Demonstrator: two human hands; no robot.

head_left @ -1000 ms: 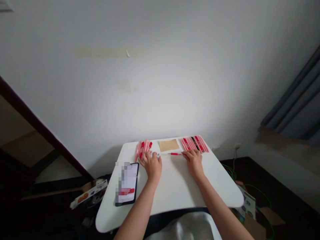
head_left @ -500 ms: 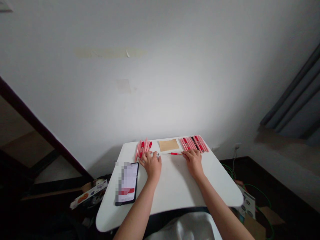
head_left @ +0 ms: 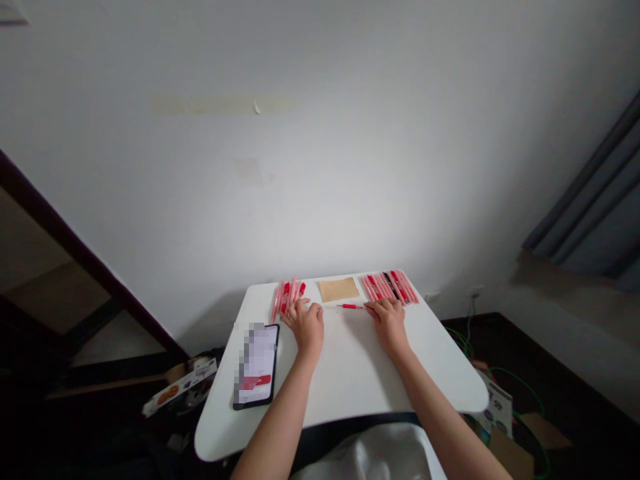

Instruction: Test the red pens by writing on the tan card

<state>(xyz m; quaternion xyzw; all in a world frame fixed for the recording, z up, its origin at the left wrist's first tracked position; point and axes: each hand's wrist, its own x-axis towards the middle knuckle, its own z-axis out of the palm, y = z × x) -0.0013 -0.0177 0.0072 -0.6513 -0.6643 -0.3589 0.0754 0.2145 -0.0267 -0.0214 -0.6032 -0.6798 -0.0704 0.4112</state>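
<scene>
Both my hands rest on a small white table [head_left: 350, 380]. My left hand [head_left: 306, 325] lies at the near end of a bunch of pink and red pens [head_left: 286, 296], its fingers curled by one pen's tip. My right hand [head_left: 389, 321] pinches the end of a single red pen [head_left: 350, 307] that lies flat between the two hands. Behind my right hand a second row of pink and red pens [head_left: 390, 287] lies side by side, with one dark pen among them.
A tan square of paper [head_left: 339, 289] lies at the table's far edge between the two pen groups. A phone [head_left: 257, 365] with a lit screen sits at the left. Boxes and green cables lie on the dark floor around the table. A white wall stands close behind.
My left hand has shifted slightly forward toward the left pen bunch. The view has moved a little; the right hand and the single red pen stay put.
</scene>
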